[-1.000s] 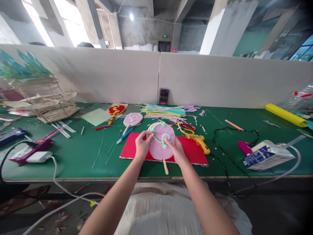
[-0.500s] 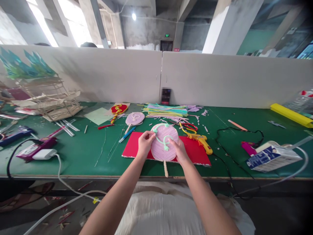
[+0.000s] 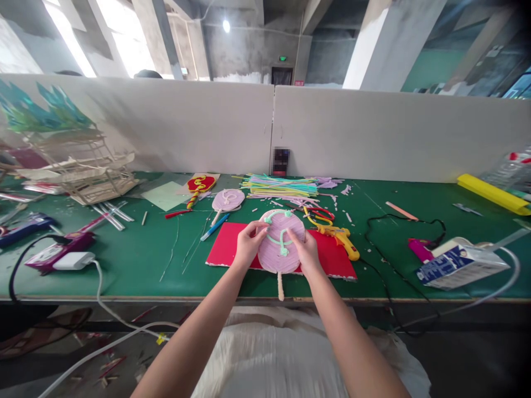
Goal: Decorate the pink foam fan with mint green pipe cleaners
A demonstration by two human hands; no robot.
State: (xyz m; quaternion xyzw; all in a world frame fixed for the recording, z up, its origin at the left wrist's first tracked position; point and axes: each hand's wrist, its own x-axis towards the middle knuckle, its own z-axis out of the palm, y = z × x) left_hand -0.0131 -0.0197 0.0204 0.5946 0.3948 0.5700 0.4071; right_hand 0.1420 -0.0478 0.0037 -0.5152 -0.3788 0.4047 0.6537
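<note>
A round, light purple fan [image 3: 279, 260] with a short cream handle is held above a red board [image 3: 230, 243]. Curling over its face is a mint-green pipe cleaner [image 3: 284, 243] with small knotted lumps. My left hand [image 3: 250, 243] pinches at the fan's left edge, beside the end of the green curl. On the right edge my right hand [image 3: 307, 251] grips the fan, its thumb on the face near the curl. Just right of the fan a yellow glue gun [image 3: 342, 239] lies on the board's edge, below red-handled scissors [image 3: 321, 214].
Behind lie a bundle of coloured pipe cleaners [image 3: 282, 186], a second purple fan [image 3: 228, 200] and a red-and-yellow fan [image 3: 201, 185]. A power strip [image 3: 62, 253] is at left; a blue-and-white carton [image 3: 460, 266] stands right. Cables cross the green table [image 3: 136, 265].
The fan and both hands have shifted slightly to the right. My left hand's fingers have moved a little along the fan's left edge; the grip is unchanged.
</note>
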